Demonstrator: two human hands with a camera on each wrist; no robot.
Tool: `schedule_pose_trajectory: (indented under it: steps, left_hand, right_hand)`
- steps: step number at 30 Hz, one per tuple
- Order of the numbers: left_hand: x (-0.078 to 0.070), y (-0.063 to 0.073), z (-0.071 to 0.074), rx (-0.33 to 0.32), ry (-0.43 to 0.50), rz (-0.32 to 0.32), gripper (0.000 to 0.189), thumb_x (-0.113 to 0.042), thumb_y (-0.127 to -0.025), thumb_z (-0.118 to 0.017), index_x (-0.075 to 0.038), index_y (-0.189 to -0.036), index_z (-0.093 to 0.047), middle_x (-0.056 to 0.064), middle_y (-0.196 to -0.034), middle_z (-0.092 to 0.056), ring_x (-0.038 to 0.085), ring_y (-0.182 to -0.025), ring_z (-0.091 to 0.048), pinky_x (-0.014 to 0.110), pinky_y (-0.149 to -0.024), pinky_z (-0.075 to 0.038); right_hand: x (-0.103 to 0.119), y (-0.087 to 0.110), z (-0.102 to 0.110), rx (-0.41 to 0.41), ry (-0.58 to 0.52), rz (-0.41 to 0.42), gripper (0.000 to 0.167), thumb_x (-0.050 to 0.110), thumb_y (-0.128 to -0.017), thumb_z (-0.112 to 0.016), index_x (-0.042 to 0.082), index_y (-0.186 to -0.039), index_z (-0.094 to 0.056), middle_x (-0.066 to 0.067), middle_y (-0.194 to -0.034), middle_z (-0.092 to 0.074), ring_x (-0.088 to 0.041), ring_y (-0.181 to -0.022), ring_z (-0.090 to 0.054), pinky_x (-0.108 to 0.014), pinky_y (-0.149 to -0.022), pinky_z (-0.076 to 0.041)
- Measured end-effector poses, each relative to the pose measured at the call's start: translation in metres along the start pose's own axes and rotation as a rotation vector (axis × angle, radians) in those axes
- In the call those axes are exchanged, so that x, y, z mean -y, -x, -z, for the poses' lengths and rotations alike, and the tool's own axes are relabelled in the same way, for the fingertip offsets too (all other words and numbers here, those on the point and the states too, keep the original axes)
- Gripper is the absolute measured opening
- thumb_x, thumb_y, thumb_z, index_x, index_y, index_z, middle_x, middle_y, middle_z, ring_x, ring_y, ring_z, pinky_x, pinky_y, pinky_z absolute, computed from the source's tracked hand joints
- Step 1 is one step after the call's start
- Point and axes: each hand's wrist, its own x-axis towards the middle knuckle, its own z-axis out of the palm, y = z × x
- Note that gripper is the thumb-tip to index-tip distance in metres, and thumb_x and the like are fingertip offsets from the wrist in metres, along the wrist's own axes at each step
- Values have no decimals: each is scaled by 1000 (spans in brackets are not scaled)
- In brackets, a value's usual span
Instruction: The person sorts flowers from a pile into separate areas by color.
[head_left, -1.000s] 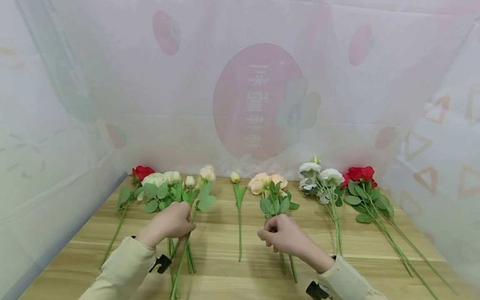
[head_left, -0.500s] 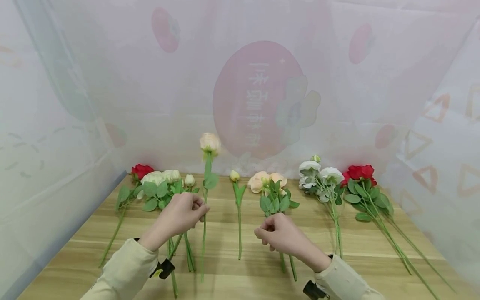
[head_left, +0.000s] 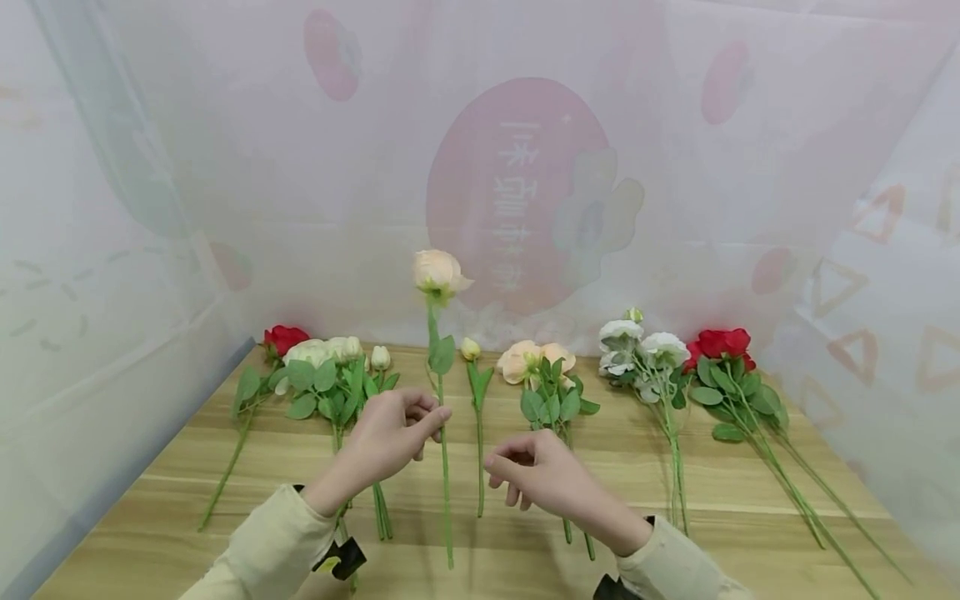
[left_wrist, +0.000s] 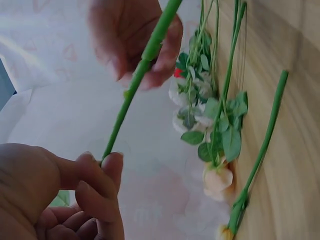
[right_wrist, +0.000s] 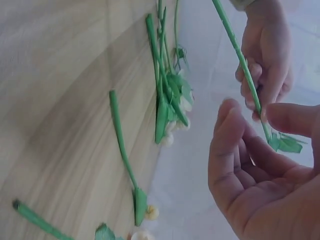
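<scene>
My left hand (head_left: 386, 433) pinches the green stem of a peach rose (head_left: 437, 272) between thumb and fingertips. The rose stands upright above the tabletop, its bloom up against the backdrop and its lower stem hanging below my hand. In the left wrist view the stem (left_wrist: 131, 87) runs up from the pinch, past the right hand. My right hand (head_left: 551, 479) hovers just right of the stem, fingers loosely bent and apart from the thumb, holding nothing. Between the hands lies a single pale-yellow tulip (head_left: 471, 350) on the table.
On the wooden table (head_left: 247, 558) lie red roses (head_left: 285, 340) and white blooms (head_left: 311, 353) at left. Peach flowers (head_left: 522, 363) lie behind the right hand, with white flowers (head_left: 664, 352) and more red roses (head_left: 722, 343) at right. A printed cloth (head_left: 337, 183) hangs behind.
My left hand has lifted the peach rose off the left bunch, stood it upright and carried it right. My right hand has shifted slightly left toward it.
</scene>
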Motion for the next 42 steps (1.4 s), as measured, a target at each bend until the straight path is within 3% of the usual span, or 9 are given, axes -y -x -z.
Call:
schedule_pose_trajectory:
  steps: [8,13,20,23,30,35,42]
  left_hand:
    - [-1,3,-19,34,102,-68,16,-22,-97,-65,-10,-88,-68,-4,-68,-65,17,-48,-58,24,-40,-40]
    - [-3,5,-24,41,158,-76,13,-21,-98,-64,-11,-90,-67,-2,-71,-66,21,-49,-59,24,-40,-38]
    - [-3,5,-24,87,167,-73,22,-31,-101,-59,-10,-100,-66,-3,-77,-67,28,-55,-61,31,-45,-49]
    - [-2,5,-21,92,145,-56,28,-35,-102,-55,-9,-104,-67,-3,-80,-67,26,-56,-61,33,-48,-50]
    - [2,0,-13,47,88,-63,22,-27,-103,-55,-9,-99,-67,-2,-79,-66,24,-56,-61,32,-47,-50]
    - [4,-3,-7,71,78,-39,20,-25,-103,-55,-9,-100,-67,-1,-78,-66,22,-56,-62,34,-49,-51]
    - [23,7,0,96,72,25,26,-32,-102,-57,-7,-99,-65,1,-78,-65,28,-58,-62,36,-50,-52]
  right_hand:
    - [4,2,-21,-4,-123,43,22,24,-98,-63,4,-100,-72,-7,-82,-67,-20,-62,-61,-31,-53,-51]
    - [0,3,-29,-25,-128,84,17,19,-97,-65,4,-95,-72,-7,-75,-65,-22,-59,-61,-30,-51,-50]
    - [-5,5,-28,-92,-96,119,13,12,-96,-66,2,-91,-72,-6,-71,-62,-14,-55,-58,-25,-50,-48]
    - [-7,5,-22,-150,-73,93,12,11,-95,-67,1,-92,-73,-7,-71,-63,-15,-55,-57,-24,-50,-48]
    - [-18,7,4,-281,-9,21,12,10,-94,-68,-2,-95,-73,-6,-71,-63,-19,-55,-57,-27,-48,-48]
    - [-28,10,28,-354,71,-13,11,6,-95,-66,-1,-91,-73,-7,-69,-61,-24,-55,-57,-28,-47,-46]
    - [-39,18,56,-457,233,-71,15,3,-93,-67,3,-79,-73,-8,-61,-58,-21,-50,-56,-26,-43,-38]
